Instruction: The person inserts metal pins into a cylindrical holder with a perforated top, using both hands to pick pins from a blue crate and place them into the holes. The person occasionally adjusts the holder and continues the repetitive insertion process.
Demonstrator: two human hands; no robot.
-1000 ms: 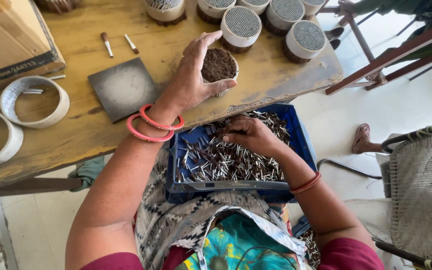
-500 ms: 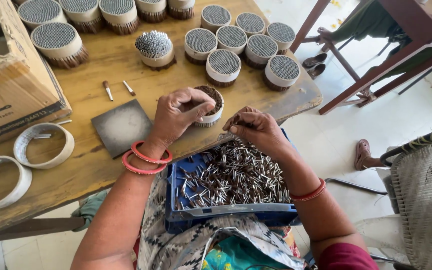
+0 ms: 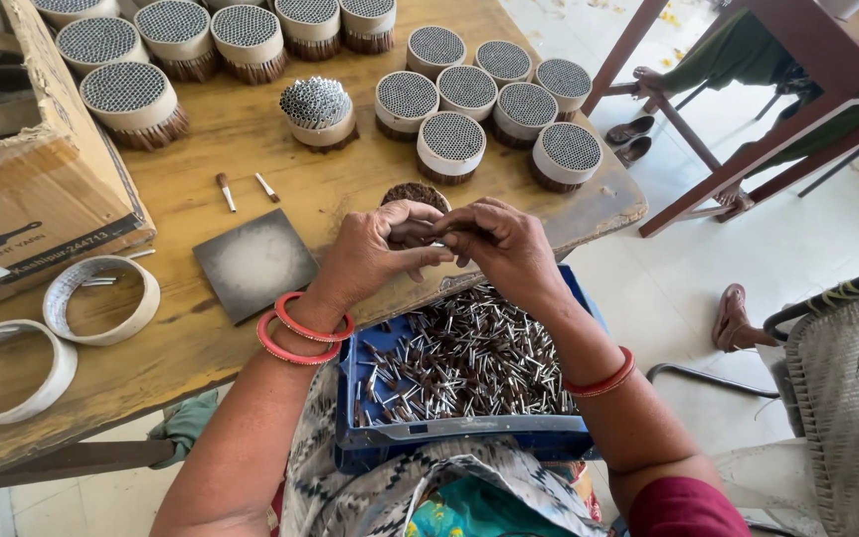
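A few thin sticks, seemingly, are pinched between the left hand and right hand, above the blue tray of sticks, beside a half-filled ring.

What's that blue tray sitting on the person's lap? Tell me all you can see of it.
The blue tray is a shallow rectangular crate that looks like plastic, with low walls and a thicker rim. It lies level on the person's lap, on patterned cloth, its far edge tucked under the wooden table. It holds a loose heap of small thin sticks, silver at one end and brown at the other. Both forearms pass above it; neither hand touches it.
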